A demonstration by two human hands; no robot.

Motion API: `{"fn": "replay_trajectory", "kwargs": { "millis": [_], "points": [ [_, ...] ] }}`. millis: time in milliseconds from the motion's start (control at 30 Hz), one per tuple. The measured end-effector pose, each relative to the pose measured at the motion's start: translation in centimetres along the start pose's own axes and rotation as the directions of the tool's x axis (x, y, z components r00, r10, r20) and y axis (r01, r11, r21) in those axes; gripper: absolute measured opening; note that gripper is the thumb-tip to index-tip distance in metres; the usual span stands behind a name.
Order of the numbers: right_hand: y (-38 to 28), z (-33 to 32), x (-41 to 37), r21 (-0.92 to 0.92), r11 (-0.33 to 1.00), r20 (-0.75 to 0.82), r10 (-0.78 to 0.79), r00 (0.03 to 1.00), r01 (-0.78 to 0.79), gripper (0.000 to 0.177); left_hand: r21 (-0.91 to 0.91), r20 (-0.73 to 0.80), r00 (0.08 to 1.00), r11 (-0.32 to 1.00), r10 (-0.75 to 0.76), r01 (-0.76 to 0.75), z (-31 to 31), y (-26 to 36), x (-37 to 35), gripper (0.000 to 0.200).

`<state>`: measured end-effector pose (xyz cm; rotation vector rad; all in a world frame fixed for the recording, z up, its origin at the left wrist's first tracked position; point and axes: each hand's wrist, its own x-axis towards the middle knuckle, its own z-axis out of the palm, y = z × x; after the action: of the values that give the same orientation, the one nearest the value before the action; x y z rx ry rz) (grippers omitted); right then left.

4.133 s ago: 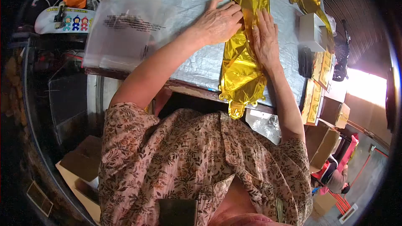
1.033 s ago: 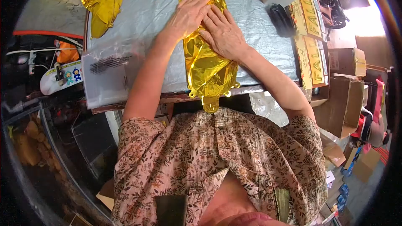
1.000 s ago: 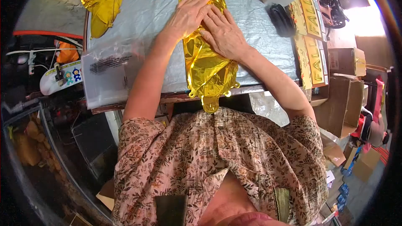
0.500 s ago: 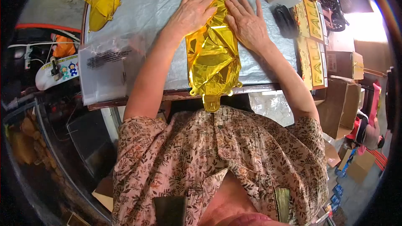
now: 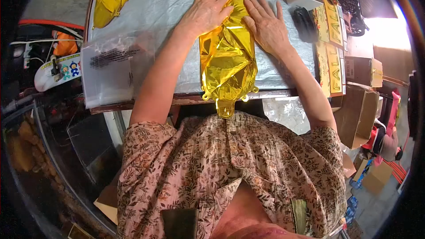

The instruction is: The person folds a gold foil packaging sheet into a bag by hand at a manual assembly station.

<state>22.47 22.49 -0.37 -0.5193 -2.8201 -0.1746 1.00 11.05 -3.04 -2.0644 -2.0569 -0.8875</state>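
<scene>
Balloon (image 5: 228, 57) flat on table (image 5: 164, 13), long axis running straight away from body, near tip overhanging edge. Left hand (image 5: 208, 11) palm-down on far part; right hand (image 5: 265, 24) at right margin. Fingers extended, grasping nothing.

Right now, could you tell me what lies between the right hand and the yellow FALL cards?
In the head view, a small black object lies on the silver table cover between the right hand and the yellow FALL cards.
</scene>
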Motion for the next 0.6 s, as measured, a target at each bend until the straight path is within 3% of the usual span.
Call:
{"fn": "replay_trajectory", "kwargs": {
  "millis": [100,233,300,600],
  "points": [
    [0.1,-1.4,-0.2,-0.109,0.994,0.102,0.022,0.995,-0.011,0.058,0.000,-0.012,1.000,1.000,0.008,-0.008,-0.1,0.0,0.1,0.050],
    [0.0,-0.7,0.8,-0.007,0.999,0.018,0.045,0.999,-0.045,0.060,0.023,-0.008,1.000,1.000,0.011,-0.010,-0.1,0.0,0.0,0.050],
    [-0.2,0.6,2.2,0.036,0.999,-0.023,-0.018,1.000,0.019,0.061,0.001,-0.013,1.000,1.000,0.012,-0.012,0.0,-0.1,0.0,0.050],
    [0.8,1.3,1.0,0.038,0.999,-0.017,-0.036,0.999,0.036,0.061,0.018,-0.029,1.000,1.000,0.009,-0.008,0.2,-0.2,0.0,0.051]
  ]
}}
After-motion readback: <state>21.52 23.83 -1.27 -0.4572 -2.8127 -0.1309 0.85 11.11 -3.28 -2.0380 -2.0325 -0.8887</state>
